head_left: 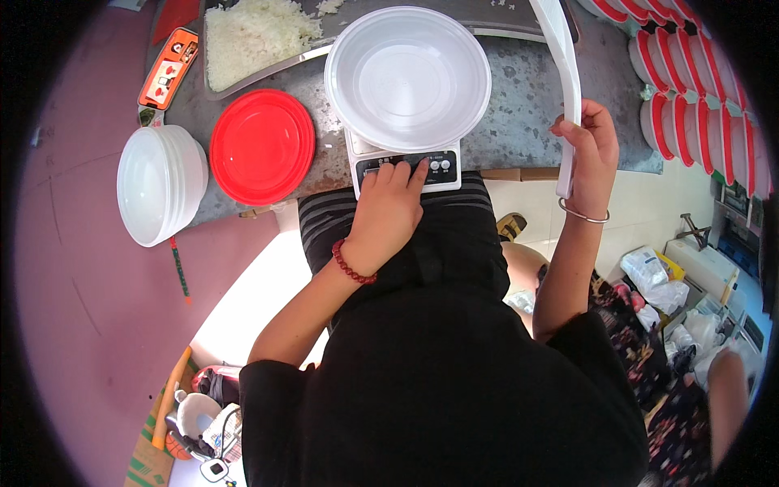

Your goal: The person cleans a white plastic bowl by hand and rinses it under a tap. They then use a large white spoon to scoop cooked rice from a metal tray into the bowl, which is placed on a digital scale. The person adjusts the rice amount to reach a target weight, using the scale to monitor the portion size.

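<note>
A white digital kitchen scale (451, 182) stands at the table's near edge, with a round white plastic bowl (405, 79) on it; the bowl looks bare inside. My left hand (388, 207) rests over the scale's black control panel, index finger stretched to a spot beside its two round buttons. It holds nothing and partly hides the panel. To the right of the bowl, my right hand (591, 152) grips the lower end of a long white plastic utensil (566, 79). That utensil runs up past the picture's top edge, so its far end is hidden.
A metal tray (268, 78) holds white cooked rice (255, 39). Left of the scale lie red round lids (261, 146) and a stack of white bowls (159, 185). Rows of red-rimmed containers (688, 131) line the right side. Another person's patterned clothing (630, 322) is at my right.
</note>
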`<state>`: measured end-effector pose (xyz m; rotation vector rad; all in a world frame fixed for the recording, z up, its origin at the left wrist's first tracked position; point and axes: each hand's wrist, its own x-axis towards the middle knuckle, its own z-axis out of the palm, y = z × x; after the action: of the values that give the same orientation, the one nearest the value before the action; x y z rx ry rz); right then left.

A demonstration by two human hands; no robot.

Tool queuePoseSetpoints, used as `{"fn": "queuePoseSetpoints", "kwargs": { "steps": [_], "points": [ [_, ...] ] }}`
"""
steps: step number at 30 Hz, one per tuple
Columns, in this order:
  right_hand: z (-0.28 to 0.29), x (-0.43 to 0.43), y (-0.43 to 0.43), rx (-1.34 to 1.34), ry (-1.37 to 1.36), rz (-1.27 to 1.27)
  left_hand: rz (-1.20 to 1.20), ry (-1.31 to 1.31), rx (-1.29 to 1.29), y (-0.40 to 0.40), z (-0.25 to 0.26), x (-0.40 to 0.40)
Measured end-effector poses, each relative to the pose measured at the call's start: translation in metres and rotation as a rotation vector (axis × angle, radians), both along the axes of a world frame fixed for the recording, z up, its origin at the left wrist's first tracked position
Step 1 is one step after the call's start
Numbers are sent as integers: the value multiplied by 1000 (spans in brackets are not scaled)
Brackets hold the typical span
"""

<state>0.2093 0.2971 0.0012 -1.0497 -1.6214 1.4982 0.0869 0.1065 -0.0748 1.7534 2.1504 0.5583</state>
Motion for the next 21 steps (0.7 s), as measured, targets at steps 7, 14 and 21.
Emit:
{"fn": "queuePoseSetpoints", "kwargs": {
  "steps": [7,14,21],
  "points": [
    [-5,-5,-7,-22,-15,29,-98,228,67,2,-10,10],
    [5,-9,-4,-61,25,58,-161,225,31,13,-1,6],
    [5,-31,-4,-140,30,176,-142,140,2,7,-1,3]
  ]
}}
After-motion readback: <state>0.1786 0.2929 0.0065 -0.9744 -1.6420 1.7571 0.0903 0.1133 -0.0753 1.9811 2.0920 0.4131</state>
